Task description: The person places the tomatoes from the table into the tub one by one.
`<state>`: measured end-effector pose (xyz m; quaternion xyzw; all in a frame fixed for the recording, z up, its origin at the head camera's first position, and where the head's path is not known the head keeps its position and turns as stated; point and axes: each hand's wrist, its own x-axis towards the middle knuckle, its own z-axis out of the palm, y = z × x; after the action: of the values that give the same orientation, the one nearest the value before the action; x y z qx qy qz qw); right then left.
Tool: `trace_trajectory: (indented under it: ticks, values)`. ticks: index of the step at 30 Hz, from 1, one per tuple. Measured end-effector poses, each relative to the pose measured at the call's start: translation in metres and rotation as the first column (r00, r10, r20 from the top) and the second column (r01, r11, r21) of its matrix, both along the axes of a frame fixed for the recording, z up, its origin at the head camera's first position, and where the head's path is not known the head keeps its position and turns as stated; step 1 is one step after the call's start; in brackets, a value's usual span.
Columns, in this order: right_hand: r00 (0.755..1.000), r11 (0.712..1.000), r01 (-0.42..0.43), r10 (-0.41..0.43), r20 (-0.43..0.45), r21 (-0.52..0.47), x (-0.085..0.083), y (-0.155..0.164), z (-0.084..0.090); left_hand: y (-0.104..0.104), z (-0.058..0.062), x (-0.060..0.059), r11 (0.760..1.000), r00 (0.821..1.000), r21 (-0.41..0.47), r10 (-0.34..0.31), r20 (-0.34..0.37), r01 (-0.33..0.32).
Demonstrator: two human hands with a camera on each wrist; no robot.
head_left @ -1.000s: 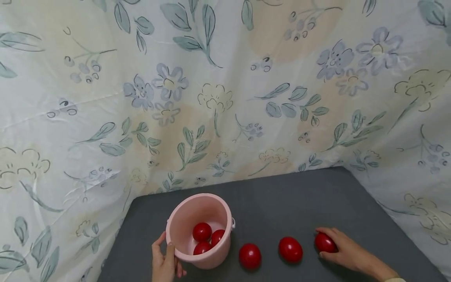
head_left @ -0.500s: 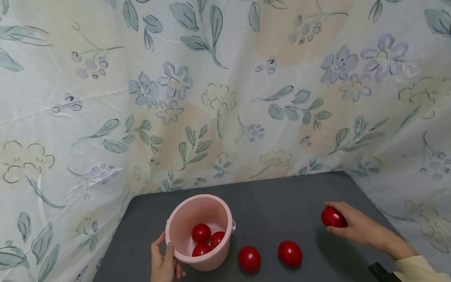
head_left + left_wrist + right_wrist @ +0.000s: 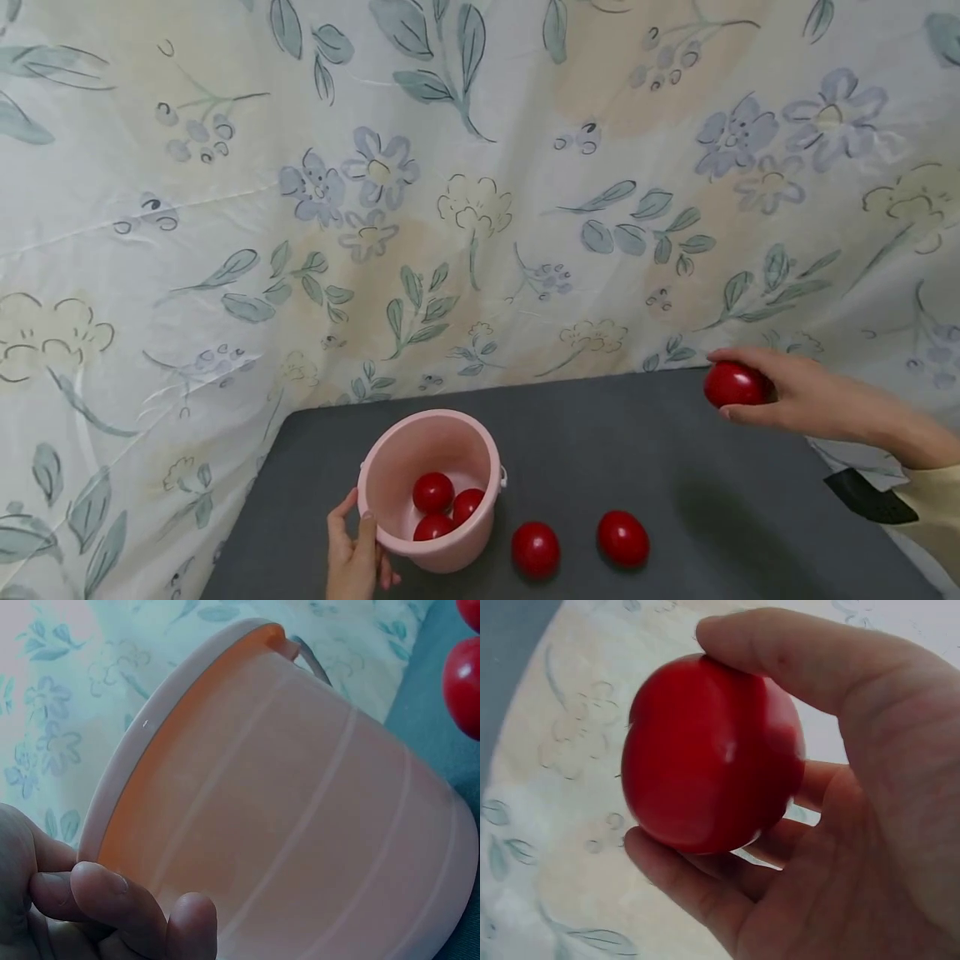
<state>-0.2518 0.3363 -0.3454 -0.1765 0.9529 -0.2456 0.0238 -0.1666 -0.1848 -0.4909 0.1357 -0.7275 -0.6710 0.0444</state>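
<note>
My right hand (image 3: 795, 392) grips a glossy, slightly lobed red tomato (image 3: 737, 384), raised above the far right of the table. In the right wrist view, the thumb and fingers (image 3: 690, 889) close around that tomato from opposite sides. A pink bucket (image 3: 442, 550) stands tilted on the table, its mouth facing me. Inside it lie three red tomatoes (image 3: 432, 493). My left hand (image 3: 352, 554) holds the bucket's rim at its left side, thumb over the edge and fingers beneath. Two more tomatoes, one near the bucket (image 3: 536, 551) and one farther right (image 3: 623, 539), sit on the table.
A dark grey table (image 3: 585, 442) lies under everything. Floral cloth (image 3: 480, 208) hangs behind it and down its sides. A small white handle joint (image 3: 503, 477) sticks out from the bucket's right side. A dark strap (image 3: 870, 496) is on the right sleeve.
My right hand has lifted its tomato off the table and carried it up, away and to the right. The left hand stays on the bucket's rim; the other tomatoes keep their places.
</note>
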Motion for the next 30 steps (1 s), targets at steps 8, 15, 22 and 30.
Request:
trace_trajectory:
  ticks: [8,15,22,30]
  values:
    - [0.999,0.999,0.022,-0.021,0.025,-0.034,-0.023,-0.008,0.027,0.000,0.001,0.000,1.000,1.000,-0.011,-0.009,0.008,0.009]
    - [1.000,0.999,-0.030,0.030,-0.001,-0.045,-0.032,-0.027,0.036,0.004,0.002,0.001,1.000,0.999,-0.008,-0.013,0.035,0.014]
    - [0.994,0.993,-0.110,0.109,-0.024,-0.042,-0.041,-0.068,0.046,0.003,0.003,0.003,1.000,1.000,-0.019,-0.010,0.007,0.010]
    - [0.977,0.975,-0.213,0.214,0.004,-0.062,-0.054,-0.122,0.052,0.001,0.003,0.004,1.000,1.000,-0.025,0.012,0.016,-0.012]
